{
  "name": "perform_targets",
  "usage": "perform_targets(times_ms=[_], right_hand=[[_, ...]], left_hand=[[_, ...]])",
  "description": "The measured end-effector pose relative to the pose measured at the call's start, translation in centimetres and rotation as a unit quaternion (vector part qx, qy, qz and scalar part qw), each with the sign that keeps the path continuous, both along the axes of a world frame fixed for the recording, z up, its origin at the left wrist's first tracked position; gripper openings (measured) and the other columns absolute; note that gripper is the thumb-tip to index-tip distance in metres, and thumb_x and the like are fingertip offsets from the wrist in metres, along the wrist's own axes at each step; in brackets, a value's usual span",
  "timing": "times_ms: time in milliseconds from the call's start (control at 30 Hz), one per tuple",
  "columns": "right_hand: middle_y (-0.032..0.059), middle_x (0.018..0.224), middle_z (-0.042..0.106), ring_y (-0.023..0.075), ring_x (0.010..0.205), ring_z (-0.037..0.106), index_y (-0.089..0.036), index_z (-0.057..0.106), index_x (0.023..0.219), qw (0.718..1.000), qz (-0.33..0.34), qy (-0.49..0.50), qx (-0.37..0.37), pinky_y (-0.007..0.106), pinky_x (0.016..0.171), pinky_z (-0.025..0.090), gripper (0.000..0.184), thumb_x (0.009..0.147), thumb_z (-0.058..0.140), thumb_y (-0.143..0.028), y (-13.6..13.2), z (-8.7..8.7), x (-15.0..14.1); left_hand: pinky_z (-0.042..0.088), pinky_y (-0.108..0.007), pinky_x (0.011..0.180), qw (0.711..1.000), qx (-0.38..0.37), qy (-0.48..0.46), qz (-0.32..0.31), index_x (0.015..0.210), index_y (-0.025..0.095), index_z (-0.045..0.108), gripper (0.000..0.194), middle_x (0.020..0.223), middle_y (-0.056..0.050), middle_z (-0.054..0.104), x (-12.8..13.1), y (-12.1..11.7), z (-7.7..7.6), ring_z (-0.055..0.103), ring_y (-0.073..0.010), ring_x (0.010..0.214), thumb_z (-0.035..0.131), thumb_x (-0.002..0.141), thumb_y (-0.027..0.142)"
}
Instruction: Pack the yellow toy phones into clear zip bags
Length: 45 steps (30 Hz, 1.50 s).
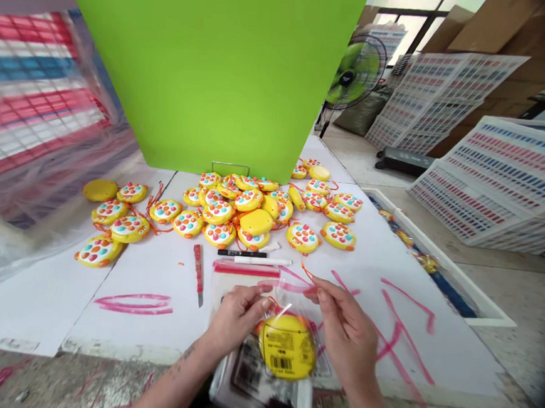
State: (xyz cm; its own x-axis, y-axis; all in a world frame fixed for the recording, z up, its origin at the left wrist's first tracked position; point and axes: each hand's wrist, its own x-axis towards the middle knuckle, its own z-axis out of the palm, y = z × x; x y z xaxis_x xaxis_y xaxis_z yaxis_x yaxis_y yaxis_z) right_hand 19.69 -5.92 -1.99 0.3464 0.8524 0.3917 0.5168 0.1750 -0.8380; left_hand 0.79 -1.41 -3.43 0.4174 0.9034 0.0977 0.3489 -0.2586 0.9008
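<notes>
A yellow round toy [288, 347] lies back-up, its barcode label showing, inside a clear plastic bag [289, 293] near the table's front edge. My left hand [238, 317] pinches the bag's mouth just left of the toy. My right hand [345, 329] pinches the bag's edge and an orange cord [305, 272] to the right of the toy. Under the toy sits a stack of clear bags with dark printing [262, 388]. Farther back, several yellow toys with coloured buttons lie in a pile [248, 211].
A red-handled knife [198, 272], a black marker and a white pen [262, 261] lie between the pile and my hands. A green board [217, 67] stands behind the pile. Plastic-wrapped crates are at left, stacked crates and a fan [356, 72] at right.
</notes>
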Motion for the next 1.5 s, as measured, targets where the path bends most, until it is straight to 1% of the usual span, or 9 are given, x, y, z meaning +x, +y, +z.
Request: perform_targets(times_ms=[133,233,333,467,567,767,833,1100,1500], right_hand=[[0.0054,0.097,0.069,0.0194,0.087,0.064,-0.023,0.064,0.104,1.0,-0.02,-0.024,0.002,0.033,0.079,0.052,0.021,0.088,0.051,-0.029,0.5,-0.1,0.1],[0.0072,0.099,0.066,0.0212,0.095,0.061,-0.021,0.063,0.102,0.994,-0.052,-0.063,0.077,0.038,0.086,0.049,0.019,0.087,0.053,-0.025,0.9,0.3,0.1],[0.0064,0.096,0.066,0.0204,0.091,0.061,-0.021,0.063,0.102,0.983,-0.048,-0.115,0.133,0.038,0.082,0.051,0.02,0.084,0.055,-0.02,1.2,0.9,-0.1],[0.0052,0.092,0.068,0.0187,0.087,0.062,-0.022,0.062,0.104,0.97,0.068,-0.199,0.122,0.035,0.077,0.052,0.023,0.085,0.053,-0.014,1.9,1.2,-1.1],[0.0049,0.091,0.069,0.0187,0.084,0.061,-0.022,0.062,0.106,0.955,0.112,-0.244,0.127,0.036,0.076,0.052,0.025,0.086,0.051,-0.011,2.6,0.6,-2.2],[0.005,0.097,0.069,0.019,0.089,0.061,-0.021,0.061,0.109,0.94,0.135,-0.294,0.106,0.039,0.083,0.05,0.027,0.088,0.048,-0.01,3.2,-0.5,-2.9],[0.0057,0.097,0.069,0.0189,0.09,0.061,-0.02,0.061,0.109,0.939,0.132,-0.296,0.114,0.038,0.083,0.05,0.026,0.088,0.05,-0.01,3.1,-0.5,-2.7],[0.0079,0.101,0.064,0.019,0.095,0.059,-0.02,0.06,0.113,0.939,0.141,-0.294,0.111,0.036,0.082,0.052,0.028,0.089,0.048,-0.012,2.7,-0.3,-2.8],[0.0054,0.097,0.069,0.0193,0.086,0.06,-0.017,0.056,0.114,0.914,0.193,-0.344,0.099,0.037,0.078,0.05,0.028,0.09,0.046,-0.009,2.7,0.1,-2.8]], left_hand=[[0.047,-0.03,0.078,1.0,0.023,0.016,-0.012,0.095,0.021,0.071,0.035,0.077,-0.002,0.071,0.0,-0.1,0.2,0.062,-0.0182,0.076,0.04,0.094,0.036],[0.046,-0.028,0.076,1.0,0.002,0.024,-0.008,0.093,0.021,0.071,0.036,0.078,-0.002,0.071,0.1,-0.1,0.1,0.063,-0.0174,0.076,0.039,0.094,0.037],[0.046,-0.026,0.076,0.999,-0.024,0.027,-0.005,0.098,0.021,0.07,0.033,0.084,-0.002,0.073,0.0,-0.1,0.1,0.063,-0.0174,0.08,0.04,0.094,0.035],[0.046,-0.027,0.077,0.999,-0.027,0.021,-0.001,0.101,0.02,0.07,0.031,0.087,-0.003,0.073,0.0,-0.1,0.1,0.063,-0.0185,0.083,0.043,0.092,0.033],[0.045,-0.026,0.076,1.0,-0.006,0.011,-0.023,0.102,0.021,0.068,0.032,0.084,-0.002,0.071,-0.1,-0.1,0.3,0.062,-0.0175,0.08,0.041,0.093,0.034],[0.045,-0.025,0.074,0.999,0.009,0.022,-0.04,0.094,0.019,0.067,0.032,0.081,-0.002,0.068,0.0,-0.1,0.7,0.059,-0.0163,0.077,0.039,0.094,0.033],[0.044,-0.025,0.074,0.999,0.006,0.02,-0.038,0.098,0.02,0.066,0.029,0.084,-0.002,0.068,0.0,-0.1,0.7,0.059,-0.0164,0.078,0.04,0.094,0.03],[0.043,-0.024,0.071,0.999,0.003,0.024,-0.04,0.089,0.019,0.065,0.03,0.081,-0.002,0.067,0.1,0.1,0.5,0.059,-0.0157,0.076,0.038,0.095,0.03],[0.042,-0.024,0.069,0.999,0.005,0.031,-0.034,0.082,0.019,0.063,0.029,0.075,-0.001,0.065,0.3,0.1,0.3,0.058,-0.0151,0.072,0.038,0.094,0.027]])
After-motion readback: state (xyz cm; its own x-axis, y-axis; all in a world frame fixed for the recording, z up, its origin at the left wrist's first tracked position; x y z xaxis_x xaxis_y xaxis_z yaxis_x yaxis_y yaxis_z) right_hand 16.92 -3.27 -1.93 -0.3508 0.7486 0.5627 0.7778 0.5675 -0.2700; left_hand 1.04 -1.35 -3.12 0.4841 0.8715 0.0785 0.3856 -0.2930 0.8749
